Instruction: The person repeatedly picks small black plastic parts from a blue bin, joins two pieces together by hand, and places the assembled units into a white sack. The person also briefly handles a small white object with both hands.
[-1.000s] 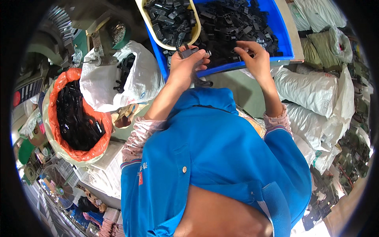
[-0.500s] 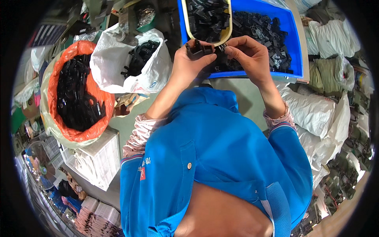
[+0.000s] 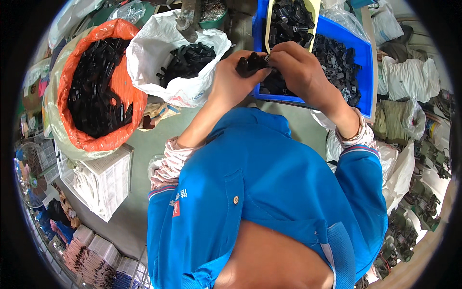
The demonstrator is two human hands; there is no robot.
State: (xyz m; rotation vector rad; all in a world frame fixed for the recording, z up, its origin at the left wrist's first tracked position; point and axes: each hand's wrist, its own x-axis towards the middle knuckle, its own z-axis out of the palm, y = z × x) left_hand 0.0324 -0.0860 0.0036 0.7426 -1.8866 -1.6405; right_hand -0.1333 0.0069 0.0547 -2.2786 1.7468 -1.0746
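My left hand point(image 3: 232, 79) is closed round a black plastic part point(image 3: 249, 65), with the thumb along its near side. From the right, my right hand point(image 3: 302, 70) meets it, thumb and fingers pinched on a small metal coil spring point(image 3: 267, 57). The spring is at the right end of the black part; whether it sits inside it is hidden by my fingers. Both hands are over the near left edge of a blue tray point(image 3: 369, 91) full of small black plastic pieces. A cream-yellow bin point(image 3: 315, 20) of larger black parts rests in that tray.
Left of my hands stands a white woven sack point(image 3: 144, 72) holding black parts. Beyond it is an orange-lined sack point(image 3: 65, 115) of long black pieces. A white plastic crate point(image 3: 113, 185) is below them. White sacks point(image 3: 409, 79) are stacked at the right. A green bowl point(image 3: 214, 22) is at the back.
My right hand has turned over and pushed in toward the left, bringing the spring against the black part. The view has shifted, so the tray and sacks appear displaced.
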